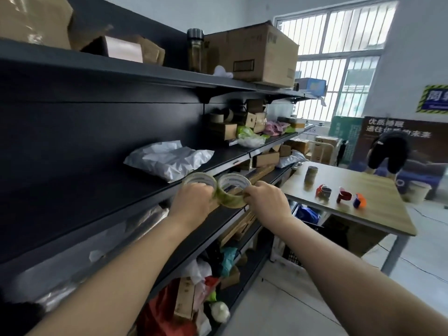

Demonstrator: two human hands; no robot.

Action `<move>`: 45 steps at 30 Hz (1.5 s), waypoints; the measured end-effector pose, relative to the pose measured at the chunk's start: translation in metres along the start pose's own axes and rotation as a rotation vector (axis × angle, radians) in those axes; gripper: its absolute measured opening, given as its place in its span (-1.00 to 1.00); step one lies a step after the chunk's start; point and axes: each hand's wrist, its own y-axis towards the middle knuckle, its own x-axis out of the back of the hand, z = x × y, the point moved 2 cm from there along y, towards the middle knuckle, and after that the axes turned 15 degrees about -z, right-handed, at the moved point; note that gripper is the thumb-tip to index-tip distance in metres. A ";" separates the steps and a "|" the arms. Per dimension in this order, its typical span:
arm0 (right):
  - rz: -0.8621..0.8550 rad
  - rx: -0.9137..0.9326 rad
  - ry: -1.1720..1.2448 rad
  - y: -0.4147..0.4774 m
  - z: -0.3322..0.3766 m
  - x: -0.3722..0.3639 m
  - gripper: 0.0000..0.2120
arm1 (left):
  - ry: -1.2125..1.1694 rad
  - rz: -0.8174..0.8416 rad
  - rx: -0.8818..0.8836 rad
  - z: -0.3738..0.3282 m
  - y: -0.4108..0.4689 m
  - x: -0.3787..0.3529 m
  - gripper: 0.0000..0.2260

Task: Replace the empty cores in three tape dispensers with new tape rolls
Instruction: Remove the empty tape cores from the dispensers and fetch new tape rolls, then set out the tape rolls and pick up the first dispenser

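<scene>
My left hand [191, 202] grips one clear tape roll [199, 179] and my right hand [265, 202] grips a second clear tape roll [233, 192]. Both rolls touch side by side over the front edge of a black shelf [101, 200]. On the wooden table [378, 214] to the right stand three tape dispensers: a red one with a grey core [323, 191], a dark red one [343, 195] and an orange and blue one [359, 200]. A short stack of tape rolls [311, 175] stands behind them.
A white plastic parcel [167, 159] lies on the shelf just behind my hands. Cardboard boxes [254, 54] and a bottle [195, 50] sit on the top shelf. Bags and boxes crowd the lower shelves. Cables run across the floor by the table leg [394, 255].
</scene>
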 end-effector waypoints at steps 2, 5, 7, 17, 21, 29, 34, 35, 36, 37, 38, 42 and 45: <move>0.034 -0.070 0.020 0.000 -0.025 -0.007 -0.82 | -0.038 0.006 -0.019 -0.009 0.011 -0.028 -0.85; 0.062 -0.141 0.016 0.004 -0.061 -0.019 -0.83 | -0.112 0.024 -0.017 -0.025 0.029 -0.073 -0.88; 0.077 -0.190 0.020 0.009 -0.083 -0.025 -0.85 | -0.142 0.062 -0.030 -0.037 0.042 -0.097 -0.89; 0.128 -0.360 -0.091 0.032 -0.199 -0.060 -0.83 | -0.323 0.133 -0.158 -0.101 0.119 -0.217 -0.85; 0.159 -0.425 -0.123 0.029 -0.243 -0.073 -0.79 | -0.372 0.191 -0.143 -0.132 0.136 -0.261 -0.85; 0.211 -0.468 -0.200 0.024 -0.347 -0.095 -0.74 | -0.386 0.274 -0.201 -0.215 0.171 -0.345 -0.83; 0.262 -0.471 -0.213 0.034 -0.424 -0.107 -0.75 | -0.399 0.292 -0.181 -0.273 0.201 -0.400 -0.83; 0.270 -0.462 -0.222 0.037 -0.438 -0.108 -0.75 | -0.400 0.294 -0.174 -0.283 0.207 -0.408 -0.84; 0.277 -0.454 -0.230 0.040 -0.451 -0.111 -0.76 | -0.403 0.296 -0.170 -0.292 0.212 -0.416 -0.84; 0.283 -0.447 -0.235 0.043 -0.464 -0.113 -0.76 | -0.404 0.294 -0.170 -0.301 0.217 -0.425 -0.84; 0.288 -0.442 -0.241 0.045 -0.476 -0.117 -0.76 | -0.404 0.292 -0.173 -0.308 0.223 -0.433 -0.84; 0.305 -0.484 -0.238 0.050 -0.523 -0.137 -0.72 | -0.405 0.304 -0.205 -0.336 0.243 -0.469 -0.82; 0.313 -0.504 -0.243 0.058 -0.558 -0.156 -0.72 | -0.418 0.339 -0.196 -0.352 0.258 -0.503 -0.84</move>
